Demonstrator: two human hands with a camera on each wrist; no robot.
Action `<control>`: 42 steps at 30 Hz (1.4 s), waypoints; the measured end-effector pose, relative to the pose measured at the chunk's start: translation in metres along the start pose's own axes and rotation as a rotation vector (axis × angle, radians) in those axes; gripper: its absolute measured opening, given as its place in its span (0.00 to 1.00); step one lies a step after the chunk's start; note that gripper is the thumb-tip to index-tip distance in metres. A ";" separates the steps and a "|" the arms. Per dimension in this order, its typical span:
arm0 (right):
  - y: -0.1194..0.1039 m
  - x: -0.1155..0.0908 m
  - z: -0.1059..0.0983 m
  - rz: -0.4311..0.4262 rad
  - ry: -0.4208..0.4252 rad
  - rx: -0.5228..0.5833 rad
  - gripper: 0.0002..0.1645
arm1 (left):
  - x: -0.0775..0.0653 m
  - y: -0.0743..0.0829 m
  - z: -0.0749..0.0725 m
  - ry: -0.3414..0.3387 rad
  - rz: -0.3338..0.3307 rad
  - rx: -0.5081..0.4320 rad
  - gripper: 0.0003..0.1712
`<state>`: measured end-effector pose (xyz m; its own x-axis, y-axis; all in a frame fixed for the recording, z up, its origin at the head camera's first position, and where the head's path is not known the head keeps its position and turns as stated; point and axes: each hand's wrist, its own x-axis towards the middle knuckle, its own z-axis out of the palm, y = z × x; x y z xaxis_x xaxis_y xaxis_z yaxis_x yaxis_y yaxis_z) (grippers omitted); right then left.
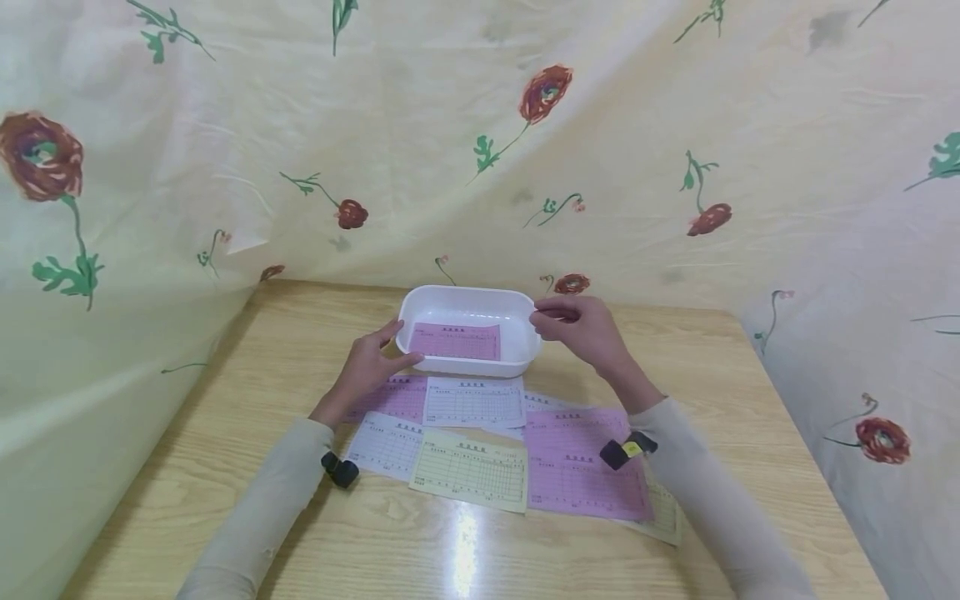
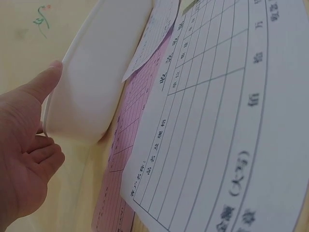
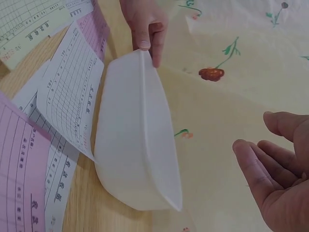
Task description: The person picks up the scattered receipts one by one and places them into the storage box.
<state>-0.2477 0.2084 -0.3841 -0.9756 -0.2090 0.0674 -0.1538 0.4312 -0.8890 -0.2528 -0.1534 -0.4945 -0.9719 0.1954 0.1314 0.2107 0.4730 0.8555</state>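
Note:
A white plastic tub (image 1: 480, 367) stands at the back of the table with a pink printed slip (image 1: 457, 342) lying inside. My left hand (image 1: 367, 363) pinches its left end, thumb at the rim; the left wrist view shows the fingers curled behind the tub's edge (image 2: 87, 72). Beside the right end of the tub is my right hand (image 1: 583, 332). In the right wrist view this hand (image 3: 287, 176) is apart from the tub, fingers loosely bent, holding nothing. White slips (image 1: 476, 402) lie against the tub's front.
Overlapping pink slips (image 1: 585, 475), a yellow slip (image 1: 472, 471) and other white slips (image 1: 382, 448) spread over the wooden table (image 1: 360, 542) in front of the tub. A flowered cloth (image 1: 420, 125) hangs behind and along both sides.

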 end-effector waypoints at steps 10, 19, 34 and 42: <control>0.006 -0.048 -0.031 -0.007 0.061 -0.102 0.28 | 0.001 0.001 0.001 0.004 0.011 0.028 0.55; 0.018 -0.090 -0.044 0.017 0.115 -0.222 0.28 | 0.001 0.001 -0.001 0.003 0.008 0.029 0.54; 0.059 -0.163 -0.054 0.176 0.172 -0.232 0.30 | 0.000 0.001 0.000 0.000 -0.001 0.021 0.55; 0.077 -0.186 -0.054 0.227 0.218 -0.194 0.30 | 0.000 0.000 0.000 -0.004 -0.011 0.023 0.55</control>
<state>-0.0862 0.3278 -0.4405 -0.9955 0.0941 -0.0082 0.0639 0.6077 -0.7916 -0.2529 -0.1532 -0.4943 -0.9738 0.1935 0.1198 0.2023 0.4948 0.8451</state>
